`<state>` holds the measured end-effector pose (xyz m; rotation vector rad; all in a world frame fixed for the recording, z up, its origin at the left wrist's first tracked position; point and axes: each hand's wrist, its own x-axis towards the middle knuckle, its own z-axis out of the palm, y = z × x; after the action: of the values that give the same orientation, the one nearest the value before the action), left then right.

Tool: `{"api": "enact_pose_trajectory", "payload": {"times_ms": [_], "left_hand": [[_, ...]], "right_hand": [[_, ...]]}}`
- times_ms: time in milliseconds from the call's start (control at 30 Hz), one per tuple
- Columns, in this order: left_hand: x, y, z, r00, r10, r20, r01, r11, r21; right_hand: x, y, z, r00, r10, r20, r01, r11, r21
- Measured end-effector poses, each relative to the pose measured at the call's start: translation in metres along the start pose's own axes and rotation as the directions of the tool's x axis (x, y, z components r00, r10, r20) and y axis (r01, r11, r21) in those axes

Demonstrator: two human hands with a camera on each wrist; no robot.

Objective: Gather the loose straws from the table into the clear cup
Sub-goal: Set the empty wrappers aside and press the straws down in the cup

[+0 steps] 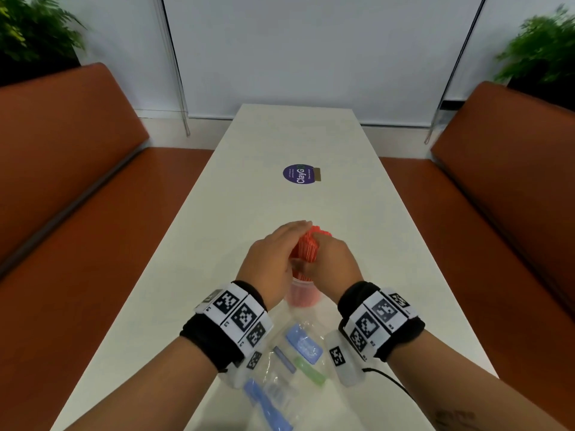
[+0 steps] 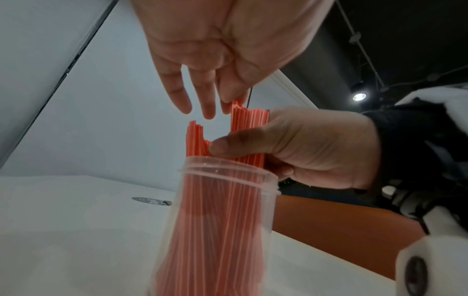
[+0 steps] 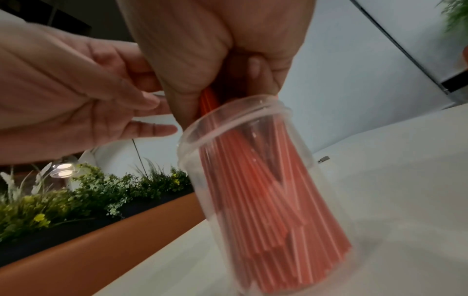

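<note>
Straws (image 2: 243, 128) stand in the clear cup (image 2: 222, 200), right hand (image 2: 316, 148) grip holding them, left hand (image 2: 215, 50) grip wide above.

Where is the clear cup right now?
In the head view, the clear cup stands mid-table under both hands, beyond the plastic bag, holding the red straws.

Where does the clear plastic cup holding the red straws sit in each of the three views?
Head: clear plastic cup at lower centre, mostly hidden beneath both hands.
Left wrist: bottom centre, filling the lower frame, under the right hand.
Right wrist: centre-right, appearing tilted.
Shared landmark: the bundle of red straws standing in it.
</note>
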<state>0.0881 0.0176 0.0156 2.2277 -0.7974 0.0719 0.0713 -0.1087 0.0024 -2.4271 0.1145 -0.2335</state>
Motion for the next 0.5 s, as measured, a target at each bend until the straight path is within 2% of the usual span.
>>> {"api": "enact_pose_trajectory", "payload": {"times_ms": [167,200,300,367,400,500], "left_hand": [[0.003,-0.008,0.004,0.996,0.014,0.082,-0.021,0.996,0.083],[0.003,-0.01,0.004,0.994,0.024,0.103,-0.036,0.993,0.117],[0.002,-0.014,0.007,0.989,0.037,0.142,-0.062,0.983,0.175],[0.001,-0.014,0.011,0.989,-0.008,0.15,-0.025,0.975,0.22],[0.0,-0.013,0.012,0.988,-0.041,0.147,0.005,0.971,0.238],[0.003,-0.009,0.013,0.986,-0.079,0.145,0.039,0.965,0.258]], "right_hand": [[-0.002,0.009,0.001,0.995,-0.011,-0.094,0.025,0.988,0.153],[-0.005,0.012,0.0,0.994,-0.034,-0.107,0.048,0.99,0.136],[-0.013,0.019,-0.002,0.954,-0.211,-0.211,0.183,0.972,-0.147],[-0.016,0.025,0.0,0.935,-0.297,-0.194,0.228,0.922,-0.313],[-0.016,0.028,0.001,0.935,-0.313,-0.165,0.243,0.907,-0.344],[-0.009,0.036,0.002,0.96,-0.277,-0.045,0.251,0.921,-0.299]]}}
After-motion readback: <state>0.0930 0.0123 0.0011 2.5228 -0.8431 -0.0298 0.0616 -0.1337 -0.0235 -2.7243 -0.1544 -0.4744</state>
